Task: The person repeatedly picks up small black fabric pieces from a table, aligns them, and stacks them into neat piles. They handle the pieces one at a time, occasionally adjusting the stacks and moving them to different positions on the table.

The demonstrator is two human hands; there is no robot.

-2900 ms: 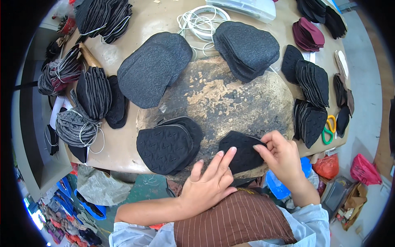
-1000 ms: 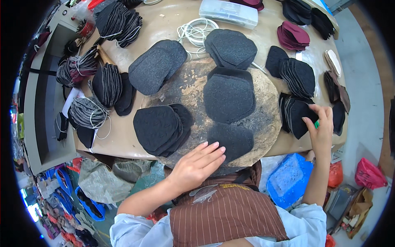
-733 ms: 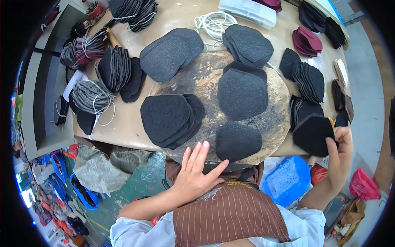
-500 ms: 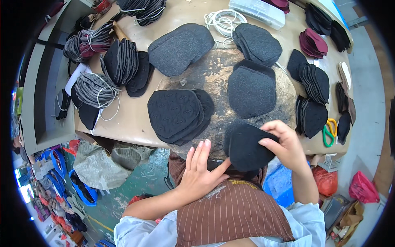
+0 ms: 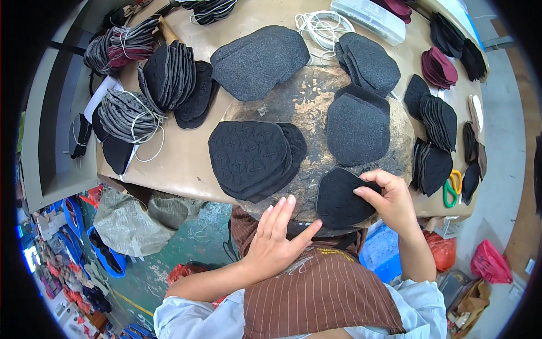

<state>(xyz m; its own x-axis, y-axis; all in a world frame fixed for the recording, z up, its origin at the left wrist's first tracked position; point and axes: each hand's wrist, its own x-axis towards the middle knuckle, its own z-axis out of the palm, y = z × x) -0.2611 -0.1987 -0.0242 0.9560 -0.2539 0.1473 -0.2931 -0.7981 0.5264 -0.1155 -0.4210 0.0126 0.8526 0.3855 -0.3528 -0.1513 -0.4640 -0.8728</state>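
Note:
Between thumb and fingers, my right hand [image 5: 388, 198] grips the right edge of a black rounded fabric piece [image 5: 343, 199] at the near edge of a worn round board [image 5: 311, 93]. My left hand [image 5: 278, 237] lies with fingers stretched out at the board's near rim, its thumb tip close to the piece's lower left edge; whether they touch I cannot tell. Left of the piece sits a stack of black stitched fabric pieces [image 5: 245, 155]. Beyond it lie dark grey felt-like pieces [image 5: 358, 129], with more at the far left [image 5: 259, 59] and far right [image 5: 370, 65] of the board.
Tied bundles of grey-edged pieces [image 5: 129, 116] fill the table's left side. Black stacks [image 5: 437, 121], a maroon stack [image 5: 438, 68] and scissors with green and yellow handles [image 5: 451, 189] lie right. White cord [image 5: 323, 29] and a clear plastic box [image 5: 370, 20] are at the back.
The black piece in my right hand has tilted flatter toward the board, now showing its stitched face. My left thumb has moved slightly off its edge. The view has shifted a little.

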